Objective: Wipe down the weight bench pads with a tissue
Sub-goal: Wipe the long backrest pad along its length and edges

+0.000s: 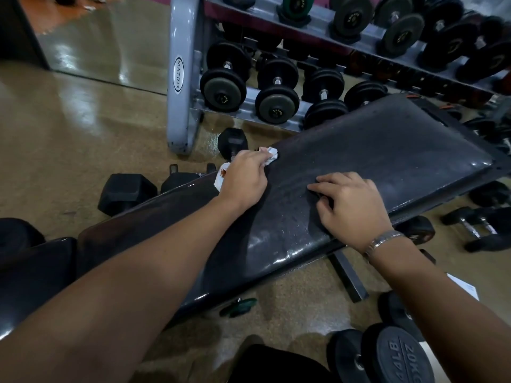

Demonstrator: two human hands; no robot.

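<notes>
A long black bench pad [387,150] runs from the lower left to the upper right of the head view, its surface scuffed and shiny in patches. My left hand [244,179] presses a crumpled white tissue [271,156] against the pad's far edge, with part of the tissue poking out past the fingers and another bit showing by the wrist. My right hand [351,203] rests on the pad's near side with fingers bent and spread, holding nothing. A metal watch sits on that wrist. A second dark pad [36,269] lies at the lower left.
A grey dumbbell rack [182,78] loaded with black dumbbells stands just behind the bench. Loose hex dumbbells [124,193] lie on the tan floor beyond the pad, and more dumbbells [401,357] crowd the floor at the lower right and right. A mirror is at the upper left.
</notes>
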